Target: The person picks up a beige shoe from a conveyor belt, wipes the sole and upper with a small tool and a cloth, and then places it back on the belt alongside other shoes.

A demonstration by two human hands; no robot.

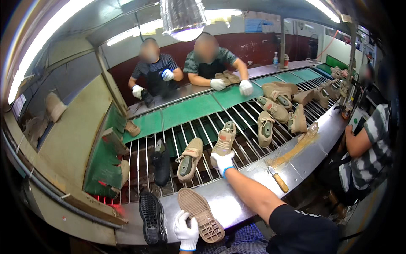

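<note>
Right hand (222, 162), white-gloved, arm stretched toward frame centre, fingers closed on the heel of a tan shoe (224, 139) on the rollers (249, 114). Left hand (186, 230), bottom centre, gripping a brown sole (201, 213) over the bench (237, 199) edge, beside a black sole (152, 218).

Left hand (186, 230): white knit glove, blue cuff trim. Right hand (222, 162): matching white glove, blue wristband. Right arm: short black sleeve.

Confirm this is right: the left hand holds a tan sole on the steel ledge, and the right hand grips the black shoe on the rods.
Not quite. In the head view the right hand grips a tan shoe, not the black shoe. The left hand does hold the tan sole on the steel ledge.
</note>
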